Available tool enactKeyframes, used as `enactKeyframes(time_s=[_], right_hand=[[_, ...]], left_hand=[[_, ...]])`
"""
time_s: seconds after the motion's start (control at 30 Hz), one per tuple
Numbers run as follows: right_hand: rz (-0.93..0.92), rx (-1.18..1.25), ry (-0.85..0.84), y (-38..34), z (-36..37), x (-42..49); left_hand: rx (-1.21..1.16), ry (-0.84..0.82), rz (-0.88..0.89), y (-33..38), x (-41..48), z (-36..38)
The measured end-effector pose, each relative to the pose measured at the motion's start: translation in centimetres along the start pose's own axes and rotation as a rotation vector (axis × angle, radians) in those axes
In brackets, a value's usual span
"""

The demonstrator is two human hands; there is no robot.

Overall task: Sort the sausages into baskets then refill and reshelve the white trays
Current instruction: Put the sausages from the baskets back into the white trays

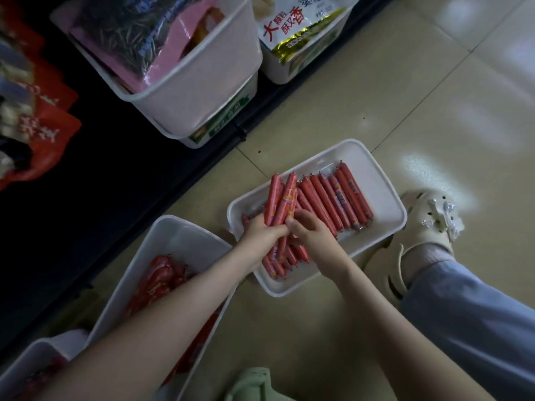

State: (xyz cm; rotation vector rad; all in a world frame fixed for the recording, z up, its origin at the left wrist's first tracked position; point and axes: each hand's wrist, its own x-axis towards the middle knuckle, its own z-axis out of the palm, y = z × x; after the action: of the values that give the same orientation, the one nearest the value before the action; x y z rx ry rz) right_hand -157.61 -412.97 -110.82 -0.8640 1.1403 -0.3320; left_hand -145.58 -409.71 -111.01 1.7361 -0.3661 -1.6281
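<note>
Down on the tiled floor sits a white tray, and both bare hands meet over its near-left part. The left hand grips a handful of red sausages, its fingers curled round the lower ends so that the sticks fan up and away from the palm. The right hand comes in from the other side, its fingers bent and pinching the same handful just beside the left thumb. More sausages lie flat in the tray: a neat row packed side by side towards the far end, and a looser heap under the two wrists.

To the left, partly under the left forearm, is a second tray holding darker red packs; the corner of a third tray shows at the bottom-left edge. Behind them runs a dark low shelf that carries stacked white bins holding pink packets, and beside them another bin with a printed snack bag. Red bags lie blurred at the far left.

On the right, a cream clog touches the tray's rim, with a blue trouser leg above it. A pale green object shows at the bottom edge; I cannot tell what it is.
</note>
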Motion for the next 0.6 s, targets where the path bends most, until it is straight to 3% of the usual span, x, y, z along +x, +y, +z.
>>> enactKeyframes(time_s=[0.13,0.27,0.33,0.4,0.5,0.6], right_hand=[[0.029,-0.020,0.140,-1.1,-2.7,1.8],[-0.095,-0.637,0.444,-0.3,-6.8,4.6],[-0.059,-1.056,0.277,0.9,-7.7,5.3],[0.062,-1.264,0.116,1.9,-7.7,5.5],[0.025,-1.082,0.139,1.3,-6.7,4.8],[-0.038,-0.436,0.171,-0.5,-5.7,3.1]], left_hand=[[0.009,-0.094,0.017,0.8,1.4,2.0],[0.014,0.002,-0.009,0.5,3.0,3.1],[0.011,0.049,-0.032,0.0,3.6,3.3],[0.033,0.059,-0.040,-0.4,3.9,3.4],[0.035,-0.009,-0.050,-1.0,3.9,3.8],[-0.061,-0.122,-0.028,-1.0,3.7,4.6]])
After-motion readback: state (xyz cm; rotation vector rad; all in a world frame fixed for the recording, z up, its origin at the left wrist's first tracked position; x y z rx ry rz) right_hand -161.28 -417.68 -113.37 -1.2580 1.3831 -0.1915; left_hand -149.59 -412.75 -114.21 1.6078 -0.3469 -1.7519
